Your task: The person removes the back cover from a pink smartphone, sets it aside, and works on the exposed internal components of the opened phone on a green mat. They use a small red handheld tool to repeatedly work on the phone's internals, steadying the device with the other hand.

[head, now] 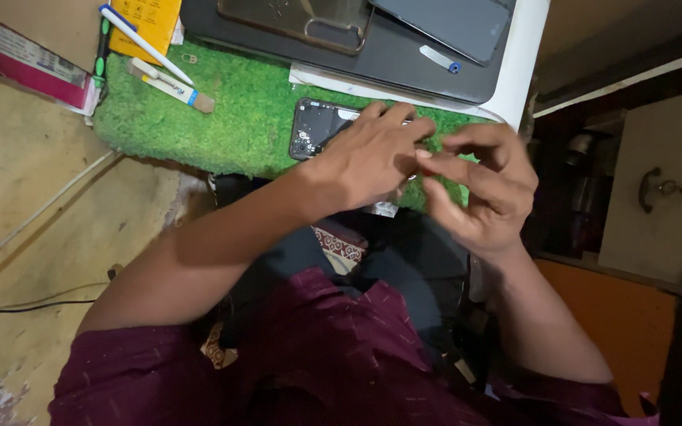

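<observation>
An opened black phone (314, 126) with its inner parts showing lies on a green grass-like mat (230, 118). My left hand (372, 154) rests over the phone's right part, fingers curled down onto it. My right hand (483, 185) hovers just to the right, thumb and fingers pinched close to the left hand's fingertips. What the fingers pinch is too small to tell. A small silvery scrap (386, 208) shows below the left hand.
A dark tray (388, 55) at the mat's far edge holds a clear phone case (301, 20) and a dark phone (451, 24). A white pen (144, 43), a small tube (171, 85), a yellow card and a pink box lie at the left. A cabinet with a handle (661, 188) stands at the right.
</observation>
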The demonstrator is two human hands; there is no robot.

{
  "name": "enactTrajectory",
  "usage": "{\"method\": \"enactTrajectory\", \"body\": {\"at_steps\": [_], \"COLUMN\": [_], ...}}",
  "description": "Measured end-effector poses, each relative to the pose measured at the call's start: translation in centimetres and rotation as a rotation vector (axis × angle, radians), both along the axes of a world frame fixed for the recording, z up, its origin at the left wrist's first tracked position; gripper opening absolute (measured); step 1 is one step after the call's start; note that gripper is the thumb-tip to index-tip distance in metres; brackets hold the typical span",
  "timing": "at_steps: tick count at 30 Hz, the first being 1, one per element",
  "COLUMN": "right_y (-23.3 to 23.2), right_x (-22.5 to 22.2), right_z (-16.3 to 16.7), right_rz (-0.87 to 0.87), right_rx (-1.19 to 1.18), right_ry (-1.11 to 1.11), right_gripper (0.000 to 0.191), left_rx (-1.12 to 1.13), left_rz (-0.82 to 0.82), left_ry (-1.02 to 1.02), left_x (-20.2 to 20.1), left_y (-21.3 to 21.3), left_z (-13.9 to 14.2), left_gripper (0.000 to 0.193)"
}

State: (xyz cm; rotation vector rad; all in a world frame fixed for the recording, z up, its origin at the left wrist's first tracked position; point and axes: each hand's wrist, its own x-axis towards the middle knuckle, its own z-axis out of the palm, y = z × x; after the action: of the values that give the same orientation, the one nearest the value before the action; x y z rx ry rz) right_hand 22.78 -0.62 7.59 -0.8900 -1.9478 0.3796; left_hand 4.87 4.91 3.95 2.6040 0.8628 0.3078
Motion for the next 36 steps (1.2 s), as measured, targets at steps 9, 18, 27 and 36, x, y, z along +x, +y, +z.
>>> {"method": "enactTrajectory", "body": {"at_steps": [9, 18, 27, 36], "right_y": [0.2, -0.4, -0.1, 0.5], "right_x": [2.1, 3.3, 3.8, 3.6], "right_z": [-1.8, -0.6, -0.9, -0.3], "right_rz": [0.133, 0.014, 0.009, -0.032], "right_rx": [-0.183, -0.235, -0.251, -0.229], "right_ry": [0.132, 0.306, 0.367, 0.415], "right_gripper": [0.030, 0.019, 0.018, 0.024], "left_rx": [-0.001, 0.078, 0.259, 0.134], "left_rz": [0.015, 0.009, -0.056, 0.296], "left_ry": [0.030, 0.082, -0.210, -0.544], "left_x": [0.2, 0.5, -0.8, -8.8], "left_y": [0.0, 0.0, 0.5, 5.2], "left_z": [0.2, -0.1, -2.8, -1.5], "left_gripper": [0.033, 0.021, 0.018, 0.009]}}
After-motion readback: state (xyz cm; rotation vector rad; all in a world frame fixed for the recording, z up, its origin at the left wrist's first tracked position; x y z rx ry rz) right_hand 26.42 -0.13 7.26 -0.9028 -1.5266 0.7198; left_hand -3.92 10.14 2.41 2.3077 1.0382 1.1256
